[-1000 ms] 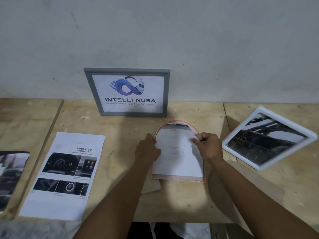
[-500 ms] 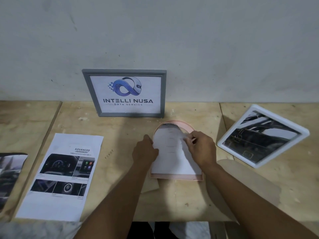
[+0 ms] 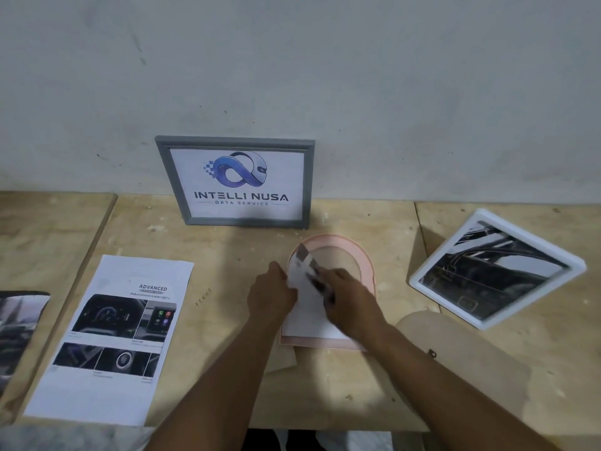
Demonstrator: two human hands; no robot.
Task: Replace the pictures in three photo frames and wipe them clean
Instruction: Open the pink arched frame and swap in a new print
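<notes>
The pink arched frame (image 3: 364, 255) lies flat on the table (image 3: 325, 392) in front of the person, its long axis running away from them and its rounded top pointing at the wall. A white picture sheet (image 3: 309, 317) lies over its left half, with the top corner turned up dark. The right hand (image 3: 349, 297) has its fingers curled round the sheet's upper part, though motion blur smears the grip. The left hand (image 3: 271, 296) sits against the sheet's left edge, knuckles up; its fingertips are hidden, so I cannot tell whether it pinches or only presses.
</notes>
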